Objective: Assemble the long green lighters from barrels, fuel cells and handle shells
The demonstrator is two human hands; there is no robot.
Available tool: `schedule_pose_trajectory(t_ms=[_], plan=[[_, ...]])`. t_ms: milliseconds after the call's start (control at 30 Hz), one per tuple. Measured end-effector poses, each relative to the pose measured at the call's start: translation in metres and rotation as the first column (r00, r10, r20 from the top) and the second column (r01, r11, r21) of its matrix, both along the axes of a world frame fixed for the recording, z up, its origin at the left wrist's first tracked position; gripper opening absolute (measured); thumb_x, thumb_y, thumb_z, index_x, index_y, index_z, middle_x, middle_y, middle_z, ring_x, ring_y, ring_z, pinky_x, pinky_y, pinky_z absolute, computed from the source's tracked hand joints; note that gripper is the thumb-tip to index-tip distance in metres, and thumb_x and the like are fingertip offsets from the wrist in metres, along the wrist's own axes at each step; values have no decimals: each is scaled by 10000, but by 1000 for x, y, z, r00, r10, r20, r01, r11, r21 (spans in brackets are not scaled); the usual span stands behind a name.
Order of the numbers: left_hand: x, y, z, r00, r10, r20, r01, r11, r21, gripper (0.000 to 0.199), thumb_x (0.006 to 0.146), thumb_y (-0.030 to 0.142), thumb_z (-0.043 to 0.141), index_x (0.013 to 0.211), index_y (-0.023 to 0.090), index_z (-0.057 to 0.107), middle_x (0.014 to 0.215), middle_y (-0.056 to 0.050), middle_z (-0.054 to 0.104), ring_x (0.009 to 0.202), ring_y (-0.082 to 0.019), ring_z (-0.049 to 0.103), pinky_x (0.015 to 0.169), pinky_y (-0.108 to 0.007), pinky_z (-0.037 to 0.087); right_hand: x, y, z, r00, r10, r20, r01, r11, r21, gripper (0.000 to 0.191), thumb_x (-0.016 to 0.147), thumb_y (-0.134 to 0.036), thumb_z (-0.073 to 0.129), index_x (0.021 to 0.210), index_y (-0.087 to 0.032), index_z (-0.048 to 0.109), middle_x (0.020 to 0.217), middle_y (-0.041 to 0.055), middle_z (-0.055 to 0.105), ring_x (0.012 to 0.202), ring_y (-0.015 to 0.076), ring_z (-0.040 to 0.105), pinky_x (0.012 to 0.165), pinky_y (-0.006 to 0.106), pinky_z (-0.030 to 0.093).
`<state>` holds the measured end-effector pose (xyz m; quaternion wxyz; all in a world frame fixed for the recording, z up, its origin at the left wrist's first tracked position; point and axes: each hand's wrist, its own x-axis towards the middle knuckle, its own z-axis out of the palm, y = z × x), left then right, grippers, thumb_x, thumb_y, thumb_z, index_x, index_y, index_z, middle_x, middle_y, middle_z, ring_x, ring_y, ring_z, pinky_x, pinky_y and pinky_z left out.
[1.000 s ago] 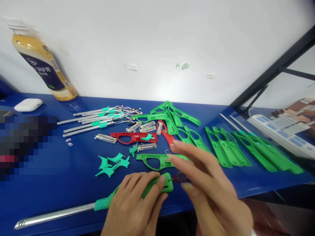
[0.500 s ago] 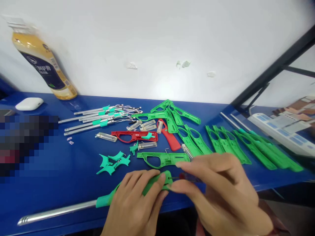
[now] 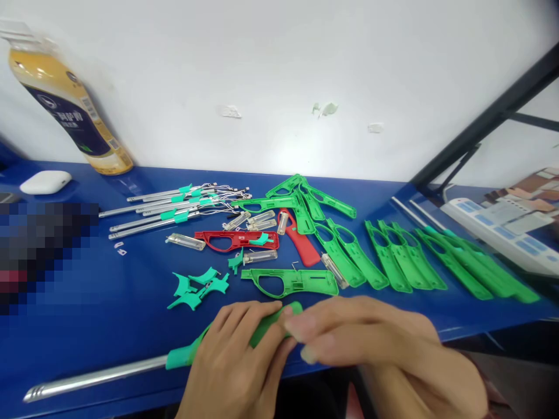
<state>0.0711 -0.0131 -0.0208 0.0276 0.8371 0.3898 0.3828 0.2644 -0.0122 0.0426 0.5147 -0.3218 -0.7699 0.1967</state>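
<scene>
My left hand [image 3: 238, 355] is wrapped over a green long-nosed lighter [image 3: 183, 355] near the table's front edge. The lighter's silver tube [image 3: 100, 375] points left, and its rounded handle end shows beyond my fingers. At that end, the fingertips of my right hand [image 3: 379, 343] are drawn together, touching or almost touching the handle. What they hold, if anything, is hidden. Just behind my hands lies an open green handle half [image 3: 312, 281] with a small bent wire on it. Teal triggers [image 3: 192, 294] are piled to the left of it.
Silver tubes with wires [image 3: 161, 212], clear fuel tanks [image 3: 186, 241], a red handle half [image 3: 225, 240] and green shells [image 3: 395, 256] lie across the blue table. A yellow bottle [image 3: 74, 116] and a white case [image 3: 46, 182] stand at the left. A white power strip [image 3: 502, 233] is on the right.
The thin shaft and reddish part of a screwdriver, seen earlier between my right fingers and the handle end, no longer show. My right fingers have closed in over that end.
</scene>
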Motion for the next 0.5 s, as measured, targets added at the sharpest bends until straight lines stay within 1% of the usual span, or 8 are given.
schedule_pose_trajectory(t_ms=[33,100,167,200,267,333,400,500], plan=[[0,0,1,1000,-1,-10,1,1000,-2,223,1041,180,553,1225,214,676,1124,-23,757,991,-183,690,833,-348,549,-2,-1,-2,1000,-1,-23,2,999,35,358,980,-9,525,1197,-202,734,1111,18,763,976,157,764,781,258,655],[1,1,1,999,-3,-34,2,1000,-14,236,1043,184,552,1246,212,670,1136,-29,755,1000,-182,692,838,-346,554,-6,-1,-7,990,-119,-74,127,985,120,328,927,-28,658,1165,-230,759,1014,7,722,846,134,737,657,240,636],[1,1,1,1000,0,-21,0,1000,4,228,1052,191,534,1227,211,678,1113,-27,758,985,-183,696,824,-349,555,-10,-1,-11,962,-255,-99,268,950,160,321,902,-151,772,1190,-292,771,947,8,643,802,137,690,615,257,626],[1,1,0,1000,3,-11,-3,1000,13,225,1057,195,523,1215,210,683,1095,-25,759,976,-185,697,815,-350,554,-11,-2,-11,950,-300,-89,312,935,171,310,922,-213,766,1215,-313,768,948,17,624,814,148,685,623,270,631],[0,0,-2,1000,8,7,-8,1000,8,221,1052,201,535,1211,214,689,1087,-20,757,979,-187,693,814,-354,550,-9,-4,-10,945,-327,10,322,934,152,306,1002,-226,651,1279,-320,743,1043,36,673,910,173,722,716,290,658],[0,0,-4,1000,6,-1,-6,1000,-25,224,1030,202,591,1231,227,689,1122,-14,749,1009,-188,685,841,-360,545,-6,-5,-6,956,-276,97,266,959,103,374,1020,-126,551,1305,-298,722,1140,22,739,984,180,754,779,288,667],[-1,-1,-6,1000,-1,-23,0,999,-49,250,1016,194,622,1255,231,684,1157,-12,741,1033,-188,680,864,-362,545,-5,-4,-4,965,-255,58,249,964,93,405,954,-44,609,1255,-282,738,1080,0,768,905,161,760,707,265,657],[-1,-2,-6,999,-5,-45,3,999,-40,266,1029,192,599,1281,221,679,1165,-19,737,1037,-184,680,867,-359,549,-6,-3,-2,915,-402,-37,401,896,190,437,858,-59,775,1221,-301,763,970,1,709,785,126,697,589,231,596]])
